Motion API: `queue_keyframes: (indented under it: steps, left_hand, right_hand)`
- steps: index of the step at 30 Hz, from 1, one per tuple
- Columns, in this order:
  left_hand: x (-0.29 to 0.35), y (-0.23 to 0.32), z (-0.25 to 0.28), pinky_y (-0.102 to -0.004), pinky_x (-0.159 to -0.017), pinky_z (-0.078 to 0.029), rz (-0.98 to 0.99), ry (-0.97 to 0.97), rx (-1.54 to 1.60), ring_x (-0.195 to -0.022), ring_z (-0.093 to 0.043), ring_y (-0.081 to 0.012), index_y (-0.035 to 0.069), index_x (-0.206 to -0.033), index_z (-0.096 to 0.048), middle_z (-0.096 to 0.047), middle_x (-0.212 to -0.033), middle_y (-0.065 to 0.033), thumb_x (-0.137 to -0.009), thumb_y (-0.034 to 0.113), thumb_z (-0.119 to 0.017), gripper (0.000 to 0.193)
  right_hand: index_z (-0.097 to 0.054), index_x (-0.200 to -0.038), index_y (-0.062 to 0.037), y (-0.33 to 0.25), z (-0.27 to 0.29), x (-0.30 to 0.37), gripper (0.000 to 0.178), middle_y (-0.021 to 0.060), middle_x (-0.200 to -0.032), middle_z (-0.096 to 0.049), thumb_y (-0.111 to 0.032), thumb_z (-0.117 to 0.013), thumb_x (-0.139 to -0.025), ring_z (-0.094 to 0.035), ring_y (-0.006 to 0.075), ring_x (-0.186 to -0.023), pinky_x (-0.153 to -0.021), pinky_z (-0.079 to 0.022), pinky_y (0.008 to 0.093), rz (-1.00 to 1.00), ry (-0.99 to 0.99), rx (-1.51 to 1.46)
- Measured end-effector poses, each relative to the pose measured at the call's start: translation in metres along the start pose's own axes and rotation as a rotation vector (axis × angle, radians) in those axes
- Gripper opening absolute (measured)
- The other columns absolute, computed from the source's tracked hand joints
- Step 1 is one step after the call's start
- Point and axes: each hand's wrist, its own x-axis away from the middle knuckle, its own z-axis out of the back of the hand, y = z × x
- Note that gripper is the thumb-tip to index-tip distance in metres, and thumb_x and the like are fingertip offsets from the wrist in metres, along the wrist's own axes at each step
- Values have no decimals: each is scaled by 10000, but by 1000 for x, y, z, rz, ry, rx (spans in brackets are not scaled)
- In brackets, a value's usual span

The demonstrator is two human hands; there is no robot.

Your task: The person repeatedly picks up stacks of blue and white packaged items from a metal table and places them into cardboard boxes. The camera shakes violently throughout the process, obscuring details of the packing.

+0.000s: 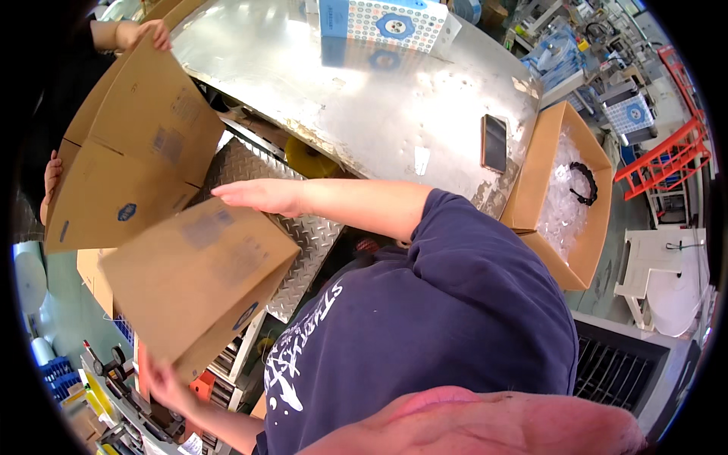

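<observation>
A closed brown cardboard box (201,273) is held tilted between my two hands, over a diamond-plate metal surface (307,250). My right hand (262,196) lies along its upper edge, fingers straight and together against the cardboard. At the opposite lower corner my left hand (167,387) grips the box; its fingers are smeared by motion and partly hidden. Beside it, at the upper left, a co-worker's two hands (155,34) hold a larger cardboard box (144,144) by its edges. The two boxes nearly meet or overlap.
A worn metal table (356,106) bears a phone (494,144) and a blue-and-white patterned carton (383,23). At the right, an open cardboard box (527,216) holds clear plastic pieces and a black braided band (584,184). A red metal frame (663,163) stands farther right.
</observation>
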Motion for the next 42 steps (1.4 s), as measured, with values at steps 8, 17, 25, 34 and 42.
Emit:
queue_keyframes:
  steps: [8, 17, 25, 34, 42]
  left_hand:
    - [-22, -48, -82, -356, -1017, -330, -198, -840, -266, -1220, -421, -325, 6, -1284, -427, -437, -1311, -195, -802, 159, -638, 548]
    - [-40, -270, -92, -396, -1052, -269, 442, -71, 261, -1272, -341, -279, 68, -1407, -247, -343, -1396, -143, -810, 217, -646, 733]
    - [20, -175, -184, -355, -915, -433, 116, -673, -237, -1108, -519, -313, -57, -1394, 42, -434, -1283, -270, -827, 338, -623, 958]
    - [-88, 103, -317, -384, -804, -480, -356, -1057, -590, -911, -602, -319, 11, -1128, -553, -634, -966, -168, -832, 241, -588, 377]
    - [-89, 95, -605, -575, -1063, -103, -789, -1040, -831, -1367, -145, -311, 118, -1384, -307, -218, -1469, -109, -856, 404, -499, 630]
  right_hand:
    - [-487, -1252, -175, 0, 42, 12, 538, 75, -1293, -465, -364, -625, -767, -355, 236, -1253, -913, -354, 519, -94, 14, 1725]
    - [-353, -1318, -43, 121, 19, 24, 742, 204, -1288, -454, -262, -643, -672, -445, 352, -1178, -970, -387, 357, -589, 346, 936]
    - [-622, -1048, -75, -52, 194, 110, 320, 110, -1004, -649, -243, -662, -778, -613, 213, -910, -796, -481, 325, -356, 758, 769]
    - [-573, -1092, -31, -100, 421, 251, 357, 57, -870, -627, -282, -601, -839, -577, 156, -759, -710, -463, 309, 120, 1611, 333]
    - [-505, -1228, -64, -119, 529, 236, 594, 141, -1044, -624, -372, -663, -746, -592, 257, -965, -828, -455, 343, 224, 1645, 731]
